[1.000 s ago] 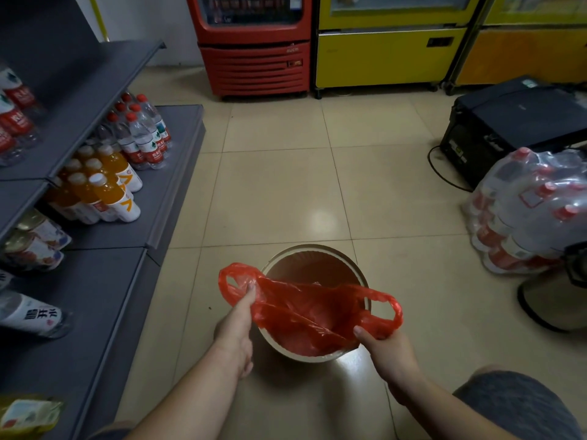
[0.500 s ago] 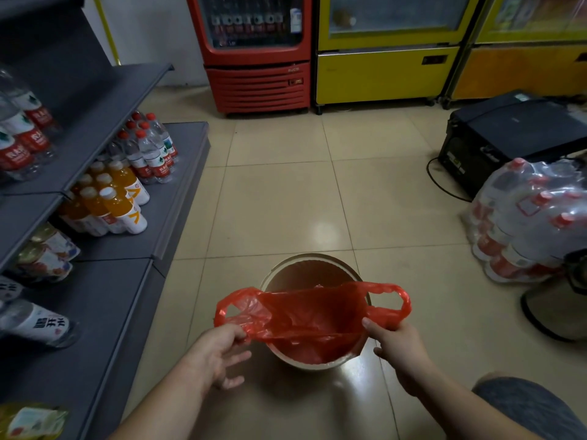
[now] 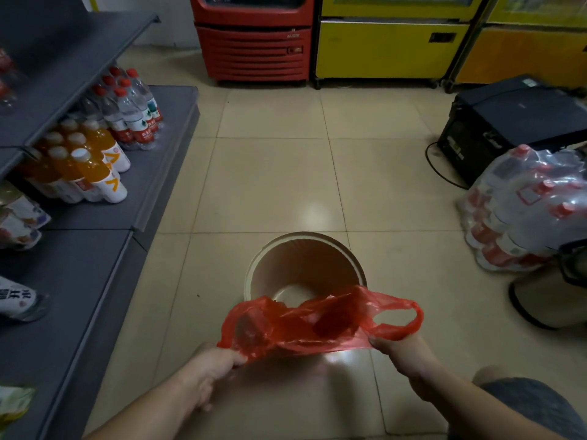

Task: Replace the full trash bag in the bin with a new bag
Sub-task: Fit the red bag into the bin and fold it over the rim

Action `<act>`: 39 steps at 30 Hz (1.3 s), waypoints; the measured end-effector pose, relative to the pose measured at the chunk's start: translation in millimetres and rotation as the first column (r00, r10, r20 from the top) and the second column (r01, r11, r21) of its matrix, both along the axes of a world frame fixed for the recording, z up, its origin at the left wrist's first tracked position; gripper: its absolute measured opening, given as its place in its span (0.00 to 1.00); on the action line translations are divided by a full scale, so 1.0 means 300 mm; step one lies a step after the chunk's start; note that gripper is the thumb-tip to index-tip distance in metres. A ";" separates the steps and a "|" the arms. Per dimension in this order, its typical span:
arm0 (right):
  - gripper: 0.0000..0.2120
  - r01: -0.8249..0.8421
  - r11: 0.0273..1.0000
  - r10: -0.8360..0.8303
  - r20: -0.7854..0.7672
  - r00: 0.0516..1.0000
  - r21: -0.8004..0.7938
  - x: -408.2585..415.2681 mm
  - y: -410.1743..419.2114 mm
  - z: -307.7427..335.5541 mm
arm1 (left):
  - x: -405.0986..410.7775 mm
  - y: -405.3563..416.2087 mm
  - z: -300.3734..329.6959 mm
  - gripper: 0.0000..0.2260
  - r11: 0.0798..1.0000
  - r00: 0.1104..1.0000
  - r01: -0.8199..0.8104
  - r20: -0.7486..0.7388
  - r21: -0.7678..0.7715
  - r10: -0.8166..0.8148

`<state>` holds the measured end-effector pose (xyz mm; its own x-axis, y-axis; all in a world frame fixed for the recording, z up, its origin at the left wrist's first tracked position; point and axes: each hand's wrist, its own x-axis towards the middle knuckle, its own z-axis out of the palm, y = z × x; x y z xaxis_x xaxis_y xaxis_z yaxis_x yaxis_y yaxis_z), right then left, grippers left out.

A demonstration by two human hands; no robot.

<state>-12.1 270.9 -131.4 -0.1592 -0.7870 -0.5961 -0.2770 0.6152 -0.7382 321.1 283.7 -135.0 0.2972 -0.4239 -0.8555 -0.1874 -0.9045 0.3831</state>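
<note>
Red, thin plastic: the new bag (image 3: 317, 325) is stretched between both hands just above the near rim of the bin (image 3: 305, 265), which stands empty on the floor tiles (image 3: 270, 185). The left hand (image 3: 209, 366) pinches one edge with closed fingers; the right hand (image 3: 400, 350) grips the other edge beside a handle loop. The film looks flimsy (nearly see-through), so pulling too hard could tear it, and a loose pinch could let one side slip outside the rim.

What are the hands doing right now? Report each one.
Left hand: closed, pinching the left edge of the red bag.
Right hand: closed, gripping the bag's right side below its handle loop.
</note>
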 end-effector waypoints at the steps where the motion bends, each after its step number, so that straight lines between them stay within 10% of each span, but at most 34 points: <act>1: 0.09 -0.007 1.000 0.007 -0.021 1.000 0.002 0.003 -0.008 -0.007 | 0.002 -0.007 -0.025 0.05 0.999 1.000 -0.001 0.018 -0.037 0.002; 10: 0.04 -0.012 1.000 0.013 0.057 0.998 -0.018 0.005 -0.061 -0.009 | -0.007 -0.009 -0.142 0.13 0.980 0.996 -0.089 -0.002 -0.180 0.090; 16: 0.52 -0.008 0.993 -0.023 0.256 0.966 0.121 -0.097 -0.050 0.027 | 0.040 0.004 -0.025 0.48 0.952 0.989 -0.074 -0.146 -0.297 0.031; 19: 0.59 0.031 0.998 -0.015 0.300 0.954 -0.050 -0.141 -0.071 0.085 | 0.036 -0.007 0.065 0.57 0.916 0.996 -0.003 -0.085 -0.401 -0.034; 23: 0.52 -0.177 0.942 0.134 -0.163 0.978 -0.286 -0.135 -0.118 0.174 | -0.015 -0.066 0.153 0.39 0.780 0.959 0.264 0.244 -0.568 -0.147; 27: 0.26 -0.505 0.851 0.240 -0.746 0.621 -0.146 -0.036 -0.172 0.185 | -0.059 -0.118 0.134 0.18 0.701 0.775 0.552 0.588 -0.452 -0.231; 32: 0.13 -0.618 0.782 0.271 -0.848 0.456 -0.082 -0.027 -0.228 0.104 | -0.039 -0.163 0.070 0.06 0.664 0.771 0.548 0.615 -0.509 -0.164; 39: 0.08 -0.491 0.839 0.170 -0.746 0.644 -0.233 -0.075 -0.335 -0.033 | -0.011 -0.250 -0.015 0.07 0.615 0.833 0.484 0.544 -0.622 -0.106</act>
